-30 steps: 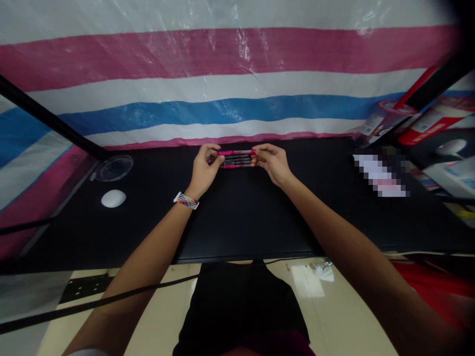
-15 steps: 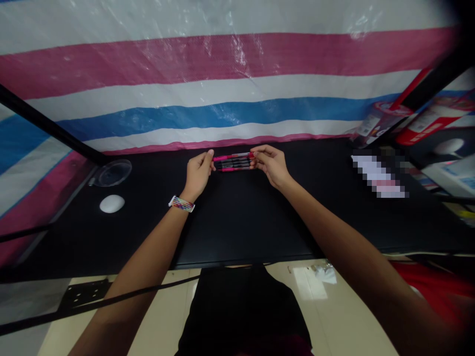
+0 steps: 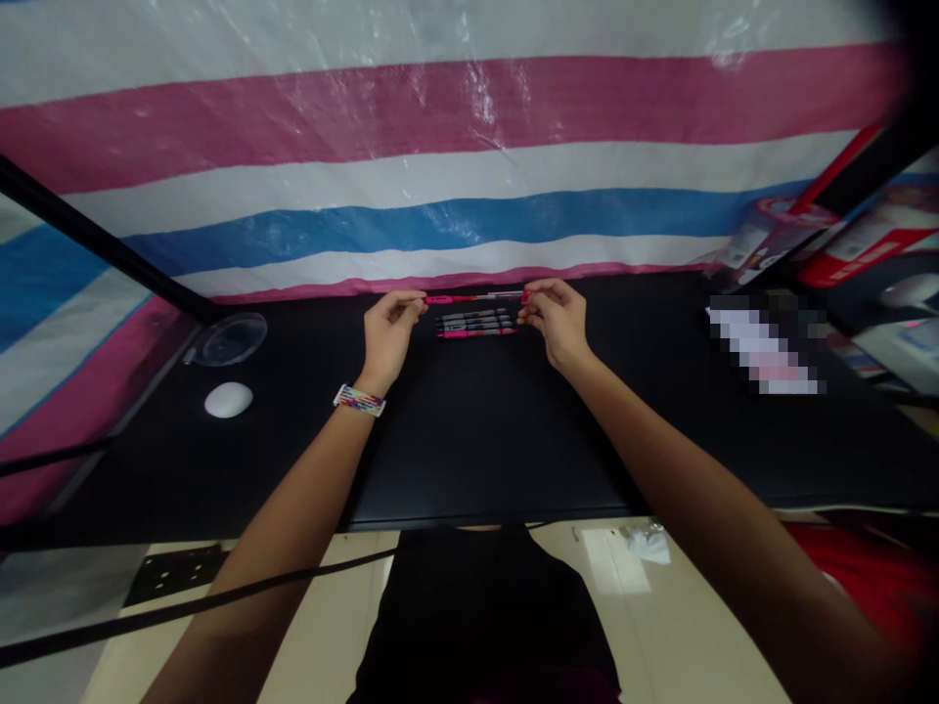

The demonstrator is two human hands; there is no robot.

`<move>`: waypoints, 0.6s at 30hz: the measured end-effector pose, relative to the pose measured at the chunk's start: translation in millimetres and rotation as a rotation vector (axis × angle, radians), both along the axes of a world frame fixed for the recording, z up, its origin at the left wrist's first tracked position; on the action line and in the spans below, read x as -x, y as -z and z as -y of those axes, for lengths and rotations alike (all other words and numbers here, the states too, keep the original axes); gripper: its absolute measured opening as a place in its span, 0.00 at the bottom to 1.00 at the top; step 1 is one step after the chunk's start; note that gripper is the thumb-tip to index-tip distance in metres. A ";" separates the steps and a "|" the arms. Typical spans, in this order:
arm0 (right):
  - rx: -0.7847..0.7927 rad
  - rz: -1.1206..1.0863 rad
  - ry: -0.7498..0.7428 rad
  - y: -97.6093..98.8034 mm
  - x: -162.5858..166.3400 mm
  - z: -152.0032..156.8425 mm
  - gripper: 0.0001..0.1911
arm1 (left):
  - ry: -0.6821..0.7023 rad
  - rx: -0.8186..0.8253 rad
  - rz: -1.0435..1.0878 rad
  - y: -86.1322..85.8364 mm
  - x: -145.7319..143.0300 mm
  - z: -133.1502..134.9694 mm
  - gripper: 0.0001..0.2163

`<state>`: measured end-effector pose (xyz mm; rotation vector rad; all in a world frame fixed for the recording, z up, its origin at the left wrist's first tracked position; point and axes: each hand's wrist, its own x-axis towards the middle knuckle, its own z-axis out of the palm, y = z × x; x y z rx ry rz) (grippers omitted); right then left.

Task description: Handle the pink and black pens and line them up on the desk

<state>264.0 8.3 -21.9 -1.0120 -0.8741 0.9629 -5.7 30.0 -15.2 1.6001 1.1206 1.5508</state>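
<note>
Between my two hands a pink pen (image 3: 449, 299) is stretched level near the back of the black desk. Its left part is bright pink and its right part looks thin and pale. My left hand (image 3: 390, 328) pinches the left end, and a colourful woven band is on that wrist. My right hand (image 3: 556, 318) pinches the right end between thumb and fingers. Just in front of it, several pens (image 3: 475, 323) lie side by side in a row, dark ones behind and a pink one (image 3: 476, 333) nearest me. Whether the held pen's parts are separated is too small to tell.
On the left of the desk (image 3: 484, 450) are a white computer mouse (image 3: 228, 399) and a clear round lid (image 3: 233, 339). To the right stand a plastic cup (image 3: 763, 244) and a blurred-out paper (image 3: 763, 347). A striped tarp (image 3: 440, 108) hangs behind.
The pink pen has moved back, away from the row of other pens, which now lie on the desk free of my fingers. My hands have moved farther apart along it.
</note>
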 end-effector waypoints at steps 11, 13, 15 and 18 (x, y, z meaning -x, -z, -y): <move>0.028 0.028 -0.254 -5.2 9.6 11.6 0.11 | 0.066 0.003 -0.264 -4.6 -5.5 8.5 0.17; 0.024 0.017 -0.259 -5.8 9.7 11.8 0.11 | 0.054 -0.001 -0.299 -5.5 -5.9 9.7 0.21; 0.031 0.001 -0.253 -6.1 9.3 11.3 0.09 | 0.076 -0.003 -0.282 -4.3 -6.8 9.8 0.21; 0.060 -0.002 -0.219 -6.5 8.4 10.7 0.08 | 0.154 -0.018 -0.193 0.1 -9.0 8.5 0.06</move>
